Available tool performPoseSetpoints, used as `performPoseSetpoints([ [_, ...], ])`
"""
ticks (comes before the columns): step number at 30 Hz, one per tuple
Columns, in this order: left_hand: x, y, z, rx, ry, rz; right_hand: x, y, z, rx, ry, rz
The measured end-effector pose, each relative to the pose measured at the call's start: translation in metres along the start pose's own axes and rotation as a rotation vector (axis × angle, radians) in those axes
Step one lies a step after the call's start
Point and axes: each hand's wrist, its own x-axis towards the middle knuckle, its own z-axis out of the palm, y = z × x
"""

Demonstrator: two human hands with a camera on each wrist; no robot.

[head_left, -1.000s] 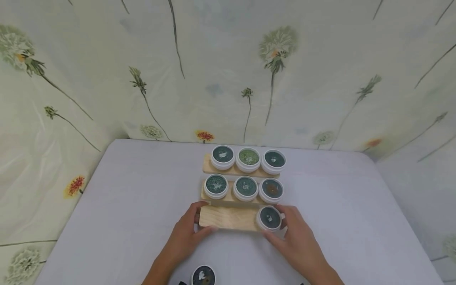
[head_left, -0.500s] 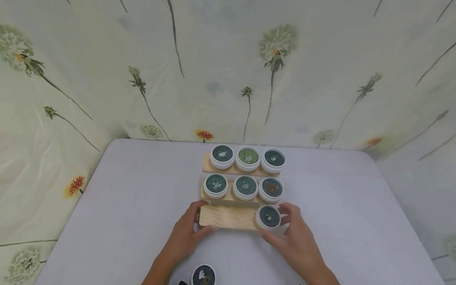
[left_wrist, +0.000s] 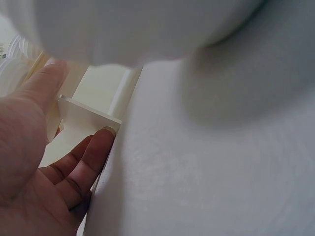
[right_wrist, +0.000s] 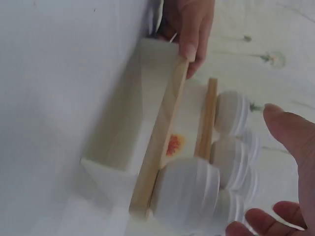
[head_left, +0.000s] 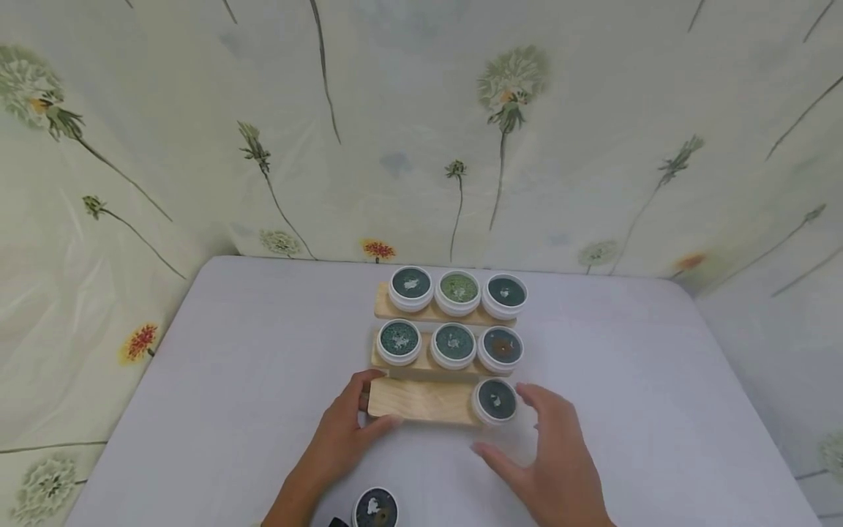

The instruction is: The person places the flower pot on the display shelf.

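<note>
A tiered rack with wooden steps holds round white jars with green tops. In the head view my left hand (head_left: 345,424) grips the left end of its lowest wooden step (head_left: 421,401), thumb in front and fingers round the side. In the left wrist view its fingertips touch a white side panel (left_wrist: 88,114). One white jar (head_left: 495,401) with a dark green top stands at the right end of that step. Just right of this jar, my right hand (head_left: 556,457) is spread with thumb and fingers apart, holding nothing. The right wrist view shows the same jar (right_wrist: 184,194) apart from the fingers.
Several more jars stand on the middle step (head_left: 426,359) and the top step (head_left: 383,301). Another dark-topped jar (head_left: 375,509) sits on the white tablecloth (head_left: 250,351) near the front. A flower-printed curtain (head_left: 408,132) hangs behind the table.
My right hand has let go of the jar on the lowest step. Its thumb has drawn back toward the front and its fingers have spread. The left hand keeps its grip.
</note>
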Motion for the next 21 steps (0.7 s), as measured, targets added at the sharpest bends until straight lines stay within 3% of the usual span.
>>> performPoseSetpoints([
  [5, 0.001, -0.002, 0.000, 0.000, 0.011, -0.001, -0.015, -0.020, 0.017, 0.054, -0.003, -0.287],
  [9, 0.001, -0.004, 0.001, -0.003, 0.012, -0.010, -0.026, -0.037, 0.031, 0.095, -0.161, -0.385],
  [16, 0.002, -0.006, 0.002, -0.009, 0.006, 0.006, -0.028, -0.052, 0.064, 0.178, -0.421, -0.474],
  [21, 0.001, -0.005, 0.001, -0.011, 0.011, 0.010, -0.036, -0.058, 0.080, 0.093, -0.472, -0.548],
])
